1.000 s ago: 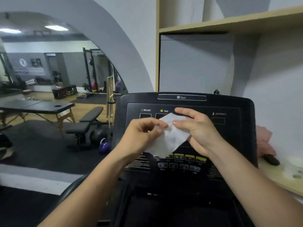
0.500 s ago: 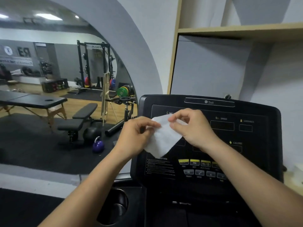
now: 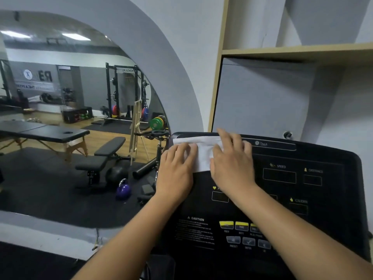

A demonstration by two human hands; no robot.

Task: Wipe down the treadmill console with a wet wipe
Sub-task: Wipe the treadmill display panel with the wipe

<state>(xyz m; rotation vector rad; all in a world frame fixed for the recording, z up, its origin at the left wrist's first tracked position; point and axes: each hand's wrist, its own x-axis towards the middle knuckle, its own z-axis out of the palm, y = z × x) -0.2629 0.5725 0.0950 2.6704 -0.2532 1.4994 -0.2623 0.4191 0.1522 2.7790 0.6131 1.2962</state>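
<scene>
Fingers (image 3: 187,153) flat on wet wipe (image 3: 203,156)

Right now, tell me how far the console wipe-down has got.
Done: the wet wipe lies spread flat on the top left corner of the console. In hand: left hand and right hand press it there with straight fingers. Left: seemingly nearly everything, since the speed window and yellow buttons lie well clear of the wipe; no wet streaks show.
</scene>
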